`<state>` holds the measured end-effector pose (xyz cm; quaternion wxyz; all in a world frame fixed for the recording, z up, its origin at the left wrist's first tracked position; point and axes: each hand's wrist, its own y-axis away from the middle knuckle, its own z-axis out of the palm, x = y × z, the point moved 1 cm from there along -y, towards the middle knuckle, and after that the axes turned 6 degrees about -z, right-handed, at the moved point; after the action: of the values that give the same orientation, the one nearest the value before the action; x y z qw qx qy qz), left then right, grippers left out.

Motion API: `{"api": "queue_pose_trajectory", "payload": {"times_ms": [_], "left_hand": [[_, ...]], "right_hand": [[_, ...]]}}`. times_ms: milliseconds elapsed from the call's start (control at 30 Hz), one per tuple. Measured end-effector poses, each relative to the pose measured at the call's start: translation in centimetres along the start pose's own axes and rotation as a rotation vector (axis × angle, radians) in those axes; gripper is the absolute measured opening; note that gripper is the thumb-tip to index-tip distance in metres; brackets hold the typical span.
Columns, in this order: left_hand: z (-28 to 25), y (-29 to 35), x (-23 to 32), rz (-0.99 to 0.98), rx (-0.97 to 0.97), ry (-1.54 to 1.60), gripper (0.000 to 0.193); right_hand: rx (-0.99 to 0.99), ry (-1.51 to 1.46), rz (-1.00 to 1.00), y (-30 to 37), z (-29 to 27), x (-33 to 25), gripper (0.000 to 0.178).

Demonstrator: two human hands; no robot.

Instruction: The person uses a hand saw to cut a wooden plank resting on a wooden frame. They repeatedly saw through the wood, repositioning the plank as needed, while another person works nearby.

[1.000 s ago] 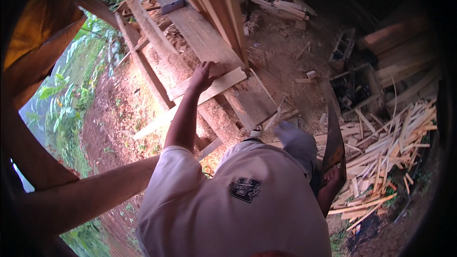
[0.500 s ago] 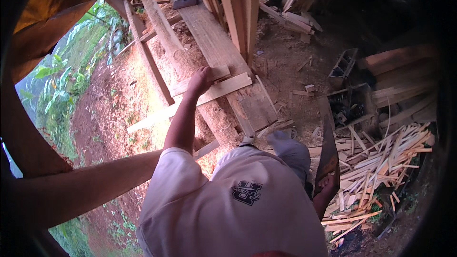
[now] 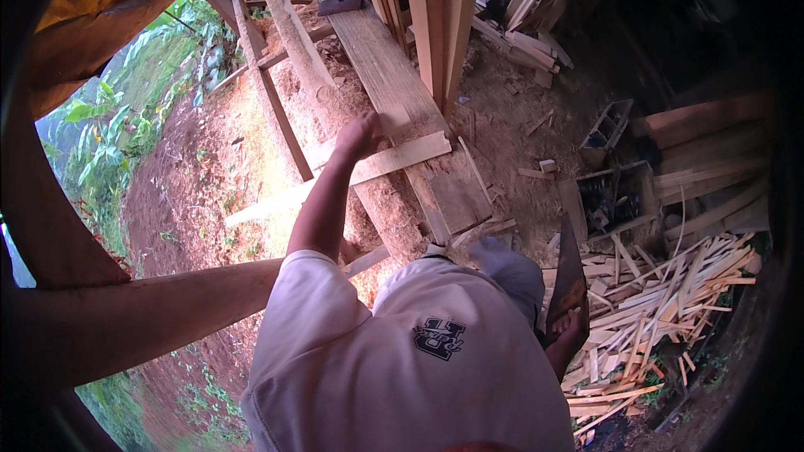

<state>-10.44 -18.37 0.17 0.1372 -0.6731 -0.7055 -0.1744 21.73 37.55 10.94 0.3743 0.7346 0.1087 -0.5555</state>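
My left hand [image 3: 358, 136] is closed on a short wooden piece [image 3: 321, 153], whose far part is hidden behind my fingers. It lies beside a longer pale strip of wood [image 3: 402, 155], which crosses a wide plank [image 3: 381, 75] at an angle. One end of the strip is over the plank; the other reaches left over the sawdust. Down at my right side, my right hand [image 3: 568, 328] is wrapped round the handle of a handsaw [image 3: 568, 264]. The saw's dark blade points away from me, apart from the wood.
A dark block [image 3: 339, 4] sits on the plank's far part. Upright boards [image 3: 435, 25] stand just right of it. At right are a wooden toolbox [image 3: 615, 197] and a heap of offcuts [image 3: 670, 301]. A thick beam [image 3: 167, 310] runs in from the left.
The short wooden piece stuck out right of my left hand before; that end now shows far less. The saw has shifted slightly at my side, and the whole view has moved a little.
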Motion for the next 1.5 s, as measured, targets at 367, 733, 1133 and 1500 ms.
{"api": "queue_pose_trajectory", "payload": {"times_ms": [367,733,1133,1500], "left_hand": [[-12.4,-2.6,-5.5,-0.546,0.168,1.010,0.032],[-11.1,0.5,-2.6,-0.459,0.030,1.490,0.024],[-10.5,3.1,7.2,-0.317,-0.171,1.350,0.018],[-3.4,4.9,22.8,-0.187,-0.732,1.203,0.048]], "right_hand": [[0.031,-0.026,-0.037,-0.6,1.9,-0.4,0.013],[-0.002,-0.028,0.004,-2.4,0.8,2.5,0.022],[-0.048,-0.091,0.073,-3.8,-0.3,5.1,0.031],[0.179,-0.077,-0.075,-5.4,-2.0,-0.6,0.050]]}}
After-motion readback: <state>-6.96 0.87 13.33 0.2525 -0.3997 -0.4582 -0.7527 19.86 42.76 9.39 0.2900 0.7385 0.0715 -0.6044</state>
